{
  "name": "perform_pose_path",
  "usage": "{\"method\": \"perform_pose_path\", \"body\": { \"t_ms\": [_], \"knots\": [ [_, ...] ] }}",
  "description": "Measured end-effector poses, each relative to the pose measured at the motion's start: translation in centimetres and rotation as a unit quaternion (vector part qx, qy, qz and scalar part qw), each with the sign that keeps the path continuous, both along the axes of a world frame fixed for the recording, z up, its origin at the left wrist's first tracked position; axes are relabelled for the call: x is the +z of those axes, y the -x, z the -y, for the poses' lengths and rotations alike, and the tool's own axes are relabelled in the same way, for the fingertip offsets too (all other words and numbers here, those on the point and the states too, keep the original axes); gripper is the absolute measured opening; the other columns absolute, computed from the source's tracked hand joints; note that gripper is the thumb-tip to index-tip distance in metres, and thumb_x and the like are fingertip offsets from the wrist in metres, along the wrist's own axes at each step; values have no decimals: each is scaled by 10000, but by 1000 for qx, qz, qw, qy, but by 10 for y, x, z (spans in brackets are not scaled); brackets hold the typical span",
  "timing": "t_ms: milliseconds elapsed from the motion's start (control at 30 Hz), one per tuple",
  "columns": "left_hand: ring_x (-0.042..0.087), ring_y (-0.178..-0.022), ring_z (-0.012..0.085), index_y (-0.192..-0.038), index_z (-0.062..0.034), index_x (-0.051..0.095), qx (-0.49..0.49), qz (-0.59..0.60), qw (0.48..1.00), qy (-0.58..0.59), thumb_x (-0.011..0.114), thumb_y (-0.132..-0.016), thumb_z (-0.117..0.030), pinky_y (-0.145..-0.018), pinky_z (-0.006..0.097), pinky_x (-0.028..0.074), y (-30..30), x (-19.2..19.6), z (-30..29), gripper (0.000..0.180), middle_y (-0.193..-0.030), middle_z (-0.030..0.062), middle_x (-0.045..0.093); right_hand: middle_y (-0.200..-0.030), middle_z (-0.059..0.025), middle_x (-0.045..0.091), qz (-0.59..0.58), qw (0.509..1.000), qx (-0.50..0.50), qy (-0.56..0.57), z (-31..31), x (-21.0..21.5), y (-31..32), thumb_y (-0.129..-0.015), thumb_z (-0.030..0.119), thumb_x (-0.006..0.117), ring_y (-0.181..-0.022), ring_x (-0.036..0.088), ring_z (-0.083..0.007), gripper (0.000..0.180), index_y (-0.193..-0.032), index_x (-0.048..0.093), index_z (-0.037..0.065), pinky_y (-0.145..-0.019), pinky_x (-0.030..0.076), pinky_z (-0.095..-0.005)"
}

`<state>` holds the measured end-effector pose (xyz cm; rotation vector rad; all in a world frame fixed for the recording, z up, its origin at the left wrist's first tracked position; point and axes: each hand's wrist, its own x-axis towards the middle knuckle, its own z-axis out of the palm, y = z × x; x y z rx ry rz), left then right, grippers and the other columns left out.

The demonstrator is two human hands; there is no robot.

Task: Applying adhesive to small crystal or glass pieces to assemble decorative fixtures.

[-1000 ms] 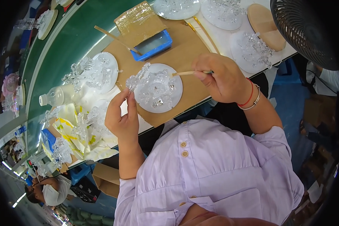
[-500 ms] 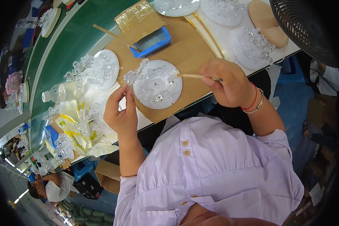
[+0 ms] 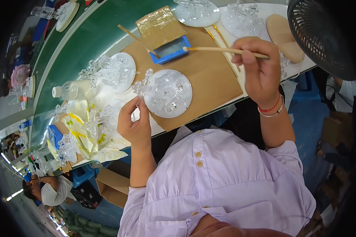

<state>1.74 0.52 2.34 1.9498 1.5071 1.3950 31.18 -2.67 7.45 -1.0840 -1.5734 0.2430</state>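
My left hand (image 3: 134, 123) pinches a small clear plastic piece (image 3: 143, 83) by its lower end, beside the left rim of a white round disc (image 3: 174, 112). Several clear, knobbly parts lie on that disc; whether the held piece touches it I cannot tell. In my right hand (image 3: 261, 69) is a thin wooden-handled brush (image 3: 221, 49), held nearly level. Its pale tip is over or at the right edge of a small blue tray (image 3: 171, 57), which contains something clear or whitish. A tape-covered cardboard flap (image 3: 160, 28) stands behind the tray, and a flat wooden stick (image 3: 135, 38) leans in it.
Brown cardboard (image 3: 215, 79) lies under the disc. Another disc with clear parts (image 3: 123, 71), a clear bottle (image 3: 70, 91) and crumpled yellow-white paper (image 3: 83, 126) are at left. More discs (image 3: 197, 14), a tan oval board (image 3: 284, 35) and a black fan (image 3: 324, 35) stand far right.
My right hand has moved up and right, taking the brush tip from the disc to the blue tray. My left hand still pinches the clear piece. The whole view has shifted slightly.
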Motion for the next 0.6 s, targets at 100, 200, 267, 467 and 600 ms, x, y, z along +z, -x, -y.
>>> {"method": "perform_pose_path", "body": {
  "t_ms": [100,200,267,467,600],
  "knots": [
    [654,-728,160,-926,17,680,10,27,1000,3,725,-772,25,-686,254,524,1,-4,-1,161,-852,108,685,-935,-146,621,56,998,-36,-8,-27,2,11,-976,79,493,-693,587,-129,126,-1072,453,8,-619,478,-230],
    [655,-756,179,-944,23,663,-7,17,1000,9,713,-772,41,-703,264,525,1,0,-2,180,-891,120,678,-811,-108,612,136,987,-50,-70,-52,-2,20,-929,62,574,-609,566,-172,109,-998,517,0,-579,462,-251],
    [655,-769,187,-952,24,657,-17,-2,1000,-6,710,-771,45,-714,271,526,0,4,-3,190,-897,122,676,-786,-106,602,137,988,-49,-41,-56,-1,25,-927,66,580,-590,555,-177,105,-987,522,2,-560,452,-258],
    [664,-815,206,-986,33,646,-37,-43,998,-3,700,-779,50,-746,290,528,2,9,1,215,-920,131,678,-738,-102,579,134,990,-39,-9,-66,-5,30,-919,68,592,-554,530,-188,98,-968,532,8,-524,430,-274],
    [677,-784,181,-1006,35,648,-37,40,997,63,698,-804,28,-721,281,543,3,3,5,208,-901,128,691,-793,-101,601,128,990,-46,-21,-62,-1,25,-927,59,576,-584,547,-171,78,-957,533,2,-555,445,-259]
  ]
}}
